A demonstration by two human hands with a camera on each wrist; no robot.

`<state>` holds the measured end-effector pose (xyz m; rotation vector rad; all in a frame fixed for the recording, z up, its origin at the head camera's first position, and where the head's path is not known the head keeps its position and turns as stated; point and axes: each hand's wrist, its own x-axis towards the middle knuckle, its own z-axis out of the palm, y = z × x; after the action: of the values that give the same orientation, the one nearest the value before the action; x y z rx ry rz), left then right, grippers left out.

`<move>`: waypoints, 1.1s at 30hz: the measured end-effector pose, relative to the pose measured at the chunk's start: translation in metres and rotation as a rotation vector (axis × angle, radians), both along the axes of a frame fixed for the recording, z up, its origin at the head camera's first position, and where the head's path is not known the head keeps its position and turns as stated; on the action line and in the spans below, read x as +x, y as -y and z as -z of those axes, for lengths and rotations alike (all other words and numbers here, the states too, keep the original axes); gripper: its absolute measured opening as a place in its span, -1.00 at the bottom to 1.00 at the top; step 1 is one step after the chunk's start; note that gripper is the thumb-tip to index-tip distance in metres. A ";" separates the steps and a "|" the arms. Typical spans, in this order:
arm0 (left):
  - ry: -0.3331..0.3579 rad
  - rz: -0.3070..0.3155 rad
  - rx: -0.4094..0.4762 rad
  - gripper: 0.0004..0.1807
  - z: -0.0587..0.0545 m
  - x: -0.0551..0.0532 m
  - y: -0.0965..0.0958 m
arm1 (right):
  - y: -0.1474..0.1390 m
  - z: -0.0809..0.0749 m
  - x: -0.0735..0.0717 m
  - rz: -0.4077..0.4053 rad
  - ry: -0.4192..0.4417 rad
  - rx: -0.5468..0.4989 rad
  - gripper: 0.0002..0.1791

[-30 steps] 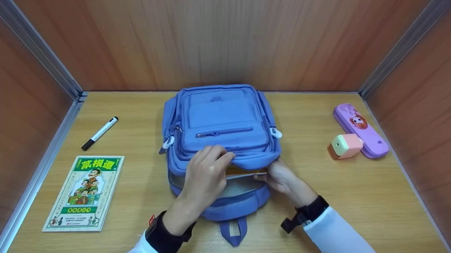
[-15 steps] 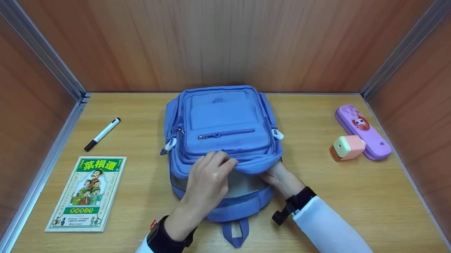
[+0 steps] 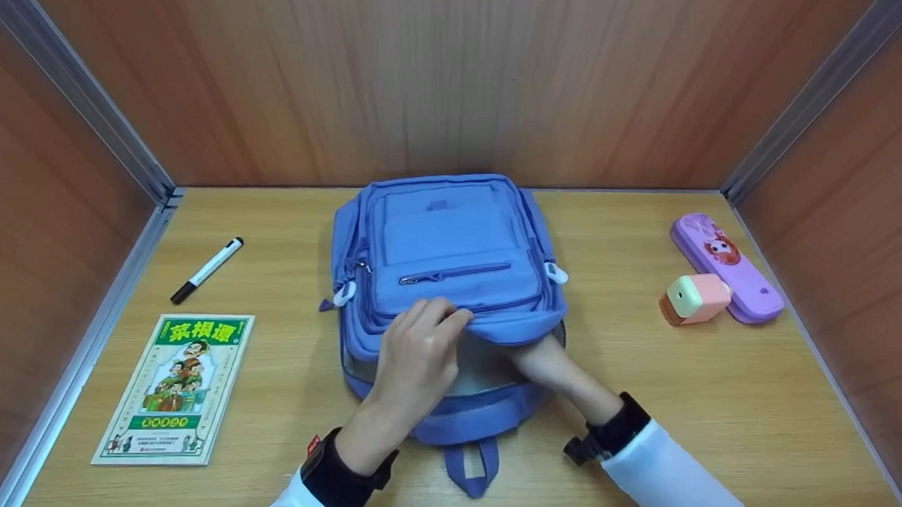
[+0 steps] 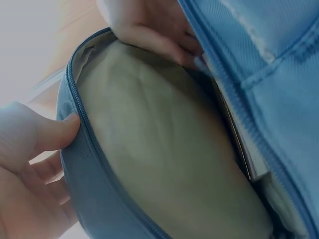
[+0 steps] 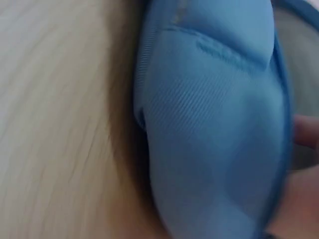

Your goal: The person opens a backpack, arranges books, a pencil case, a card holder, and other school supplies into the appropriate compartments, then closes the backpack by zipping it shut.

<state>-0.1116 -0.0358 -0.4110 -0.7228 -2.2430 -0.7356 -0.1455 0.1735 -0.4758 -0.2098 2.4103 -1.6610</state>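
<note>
A blue backpack (image 3: 452,235) lies on the table with its main compartment unzipped at the near end. My left hand (image 3: 417,350) pinches the zipped rim of the front panel, thumb on the outside edge in the left wrist view. My right hand (image 3: 548,362) reaches into the opening from the right side. Its fingers are mostly hidden by the panel in the head view. In the left wrist view that hand (image 4: 154,30) is at the top, beside the pale lining (image 4: 154,134). A thin, pale-edged, flat thing (image 4: 244,144) shows inside the bag.
On the left lie a white marker (image 3: 207,270) with black ends and a green-and-white book (image 3: 176,390). A purple pencil case (image 3: 728,267) and a pink-and-green block-shaped thing (image 3: 695,299) are on the right. Wooden panels (image 3: 457,81) enclose the table's back and sides.
My right hand has moved left and deeper into the backpack. The yellow and white edges seen in the opening earlier are hidden now in the head view. My left hand keeps its hold.
</note>
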 end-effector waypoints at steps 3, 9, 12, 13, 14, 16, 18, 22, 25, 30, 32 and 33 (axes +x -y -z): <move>0.006 -0.005 -0.004 -0.69 0.004 -0.001 -0.001 | 0.004 -0.006 0.017 -0.123 -0.208 0.182 -0.51; 0.015 0.004 -0.004 -0.78 0.011 -0.002 -0.001 | 0.009 -0.017 0.045 -0.327 -0.866 0.300 -0.80; 0.030 0.008 -0.012 -0.78 0.014 -0.001 -0.001 | 0.009 -0.022 0.051 -0.321 -1.089 0.242 -0.84; 0.035 0.010 -0.016 -0.78 0.015 -0.001 -0.001 | 0.008 -0.025 0.052 -0.302 -1.128 0.222 -0.87; 0.042 0.011 -0.020 -0.78 0.016 0.000 -0.001 | 0.008 -0.026 0.052 -0.279 -1.161 0.209 -0.91; 0.049 0.017 -0.029 -0.77 0.018 0.002 -0.001 | 0.005 -0.029 0.049 -0.218 -1.195 0.221 -0.95; 0.048 0.024 -0.037 -0.76 0.019 0.003 -0.001 | 0.001 -0.030 0.044 -0.161 -1.195 0.274 -0.86; 0.033 0.035 -0.052 -0.75 0.024 0.007 -0.001 | -0.005 -0.026 0.031 -0.160 -1.146 0.371 -0.71; 0.035 0.046 -0.060 -0.75 0.028 0.010 -0.001 | -0.007 -0.020 0.026 -0.212 -1.142 0.402 -0.72; 0.063 0.076 -0.038 -0.80 0.032 0.015 0.005 | -0.004 -0.018 0.024 -0.248 -1.152 0.423 -0.87; 0.078 0.083 -0.011 -0.81 0.031 0.017 0.011 | -0.003 -0.020 0.024 -0.235 -1.140 0.428 -0.88; 0.087 0.080 0.002 -0.81 0.031 0.018 0.015 | -0.002 -0.021 0.023 -0.226 -1.135 0.426 -0.87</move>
<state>-0.0937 -0.0504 -0.4417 -0.7980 -2.3017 -0.8225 -0.1221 0.1755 -0.4549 -1.6312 3.1840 -0.9526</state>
